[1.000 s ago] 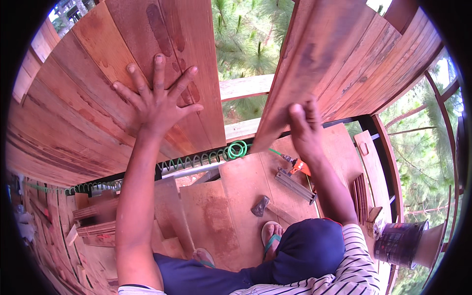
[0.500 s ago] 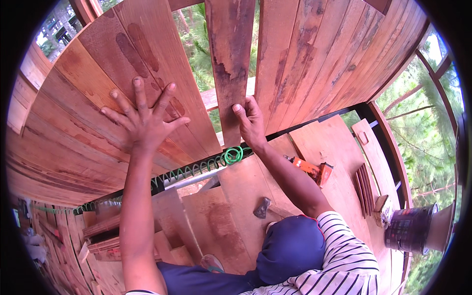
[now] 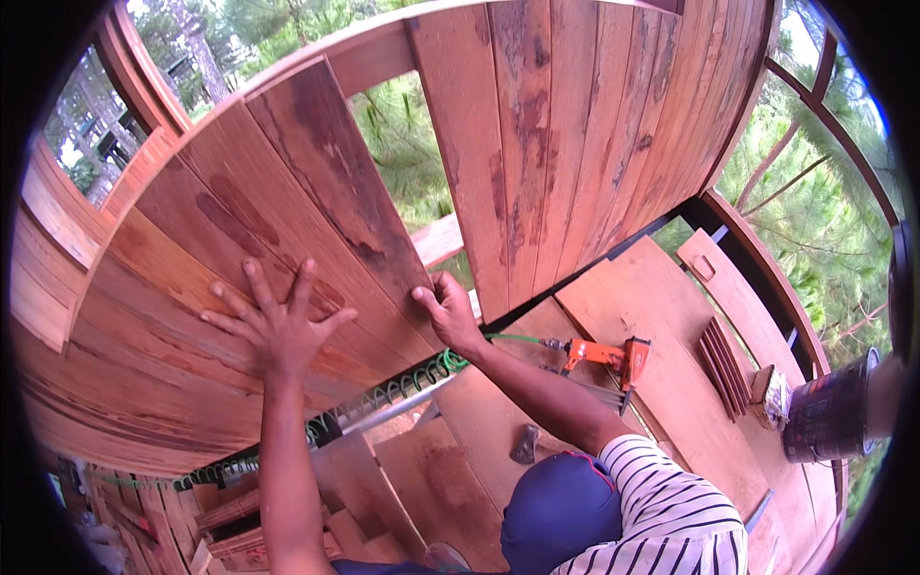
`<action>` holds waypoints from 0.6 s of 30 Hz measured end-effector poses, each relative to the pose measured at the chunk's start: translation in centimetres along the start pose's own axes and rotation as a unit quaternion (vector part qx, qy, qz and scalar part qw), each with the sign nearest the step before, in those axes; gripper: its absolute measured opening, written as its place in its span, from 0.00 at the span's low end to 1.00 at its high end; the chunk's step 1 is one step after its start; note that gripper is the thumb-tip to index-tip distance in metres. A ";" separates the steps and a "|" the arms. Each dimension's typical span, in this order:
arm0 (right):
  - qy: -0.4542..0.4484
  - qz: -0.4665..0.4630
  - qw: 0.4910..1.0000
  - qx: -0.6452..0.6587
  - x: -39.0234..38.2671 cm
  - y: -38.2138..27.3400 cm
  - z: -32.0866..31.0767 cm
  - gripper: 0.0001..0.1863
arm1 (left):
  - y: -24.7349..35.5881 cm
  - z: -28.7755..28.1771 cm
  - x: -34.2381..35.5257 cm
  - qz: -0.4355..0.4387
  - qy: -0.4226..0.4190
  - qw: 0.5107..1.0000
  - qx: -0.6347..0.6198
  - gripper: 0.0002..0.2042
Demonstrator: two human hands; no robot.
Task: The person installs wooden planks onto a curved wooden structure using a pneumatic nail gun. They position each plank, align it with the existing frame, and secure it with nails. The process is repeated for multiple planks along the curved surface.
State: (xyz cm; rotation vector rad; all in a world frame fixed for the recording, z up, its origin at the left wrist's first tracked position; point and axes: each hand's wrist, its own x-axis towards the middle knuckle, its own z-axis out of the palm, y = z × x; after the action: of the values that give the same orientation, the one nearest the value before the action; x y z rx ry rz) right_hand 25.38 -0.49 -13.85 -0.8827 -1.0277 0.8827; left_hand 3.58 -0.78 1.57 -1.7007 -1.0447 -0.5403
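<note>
We are looking down on a plank wall [image 3: 575, 144] in a timber room, its reddish boards carrying dark, blotchy stains. One tall gap is splitting the wall, and pines [image 3: 398, 134] are showing through it behind a pale rail [image 3: 439, 241]. More greenery [image 3: 805, 211] is filling the frame at right. Below, the floor [image 3: 613, 278] is stretching out in wide tan panels, with narrow planks [image 3: 235, 541] lying at lower left. At far right a black bucket [image 3: 826, 412] is standing near the floor's edge; a blurred grey shape [image 3: 886, 393] is meeting its rim, and we are not making out what is inside. A pale pack [image 3: 770, 398] is sitting just beside it, and a stack of slats [image 3: 721, 369] is lying nearby.

At the wall, we are seeing the dark-stained board [image 3: 335, 172] standing along the left side of the gap, beside its neighbors. The right hand [image 3: 447, 311] is gripping that board's right edge near the lower end, thumb in front, fingers curled. The left hand [image 3: 287, 331] is pressing flat on the boards farther left, fingers spread wide. An orange nailer [image 3: 596, 353] is resting on the floor beyond the right forearm [image 3: 537, 379], its green hose [image 3: 450, 360] coiling along the wall's foot. A hammer [image 3: 524, 443] is lying just above the person's blue cap [image 3: 561, 513], partly hidden.
</note>
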 end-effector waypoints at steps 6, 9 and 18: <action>-0.068 0.043 0.996 -0.031 0.5 -1.3 -0.4 0.20 | -0.5 0.1 -0.2 0.000 0.002 1.000 0.000 0.61; -0.094 0.027 0.994 -0.046 0.8 -2.0 -0.7 0.20 | -0.4 0.2 -0.2 -0.004 0.003 1.000 -0.013 0.60; -0.143 0.011 0.944 -0.297 1.9 -4.9 -2.6 0.24 | -0.3 0.0 -0.1 -0.012 0.009 0.999 -0.029 0.57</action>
State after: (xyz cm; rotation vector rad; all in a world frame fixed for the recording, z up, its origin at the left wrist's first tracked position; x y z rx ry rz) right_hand 29.28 -1.09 -9.48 -1.2938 -1.5857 0.7372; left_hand 3.26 -0.76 1.61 -1.7331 -1.0463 -0.6051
